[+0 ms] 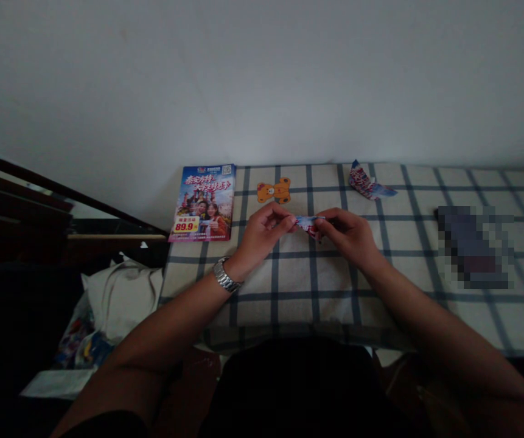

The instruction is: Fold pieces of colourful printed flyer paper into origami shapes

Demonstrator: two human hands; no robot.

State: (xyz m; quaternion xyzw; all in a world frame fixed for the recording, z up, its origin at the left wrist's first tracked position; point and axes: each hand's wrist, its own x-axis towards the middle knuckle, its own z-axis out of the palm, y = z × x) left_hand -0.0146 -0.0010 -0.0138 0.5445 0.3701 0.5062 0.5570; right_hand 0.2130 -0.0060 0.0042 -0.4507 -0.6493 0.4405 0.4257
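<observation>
My left hand (262,234) and my right hand (346,234) meet over the checked tablecloth (316,286), both pinching a small folded piece of printed paper (308,223) between the fingertips. The paper is red, blue and white and is held just above the cloth. A metal watch (225,277) is on my left wrist.
A colourful flyer (203,202) lies at the table's left back corner. An orange bear-shaped cutout (274,191) lies behind my hands. Another folded printed paper (367,182) lies at the back near the white wall. A blurred dark object (474,246) rests at the right. Bags and cloth (106,304) sit left of the table.
</observation>
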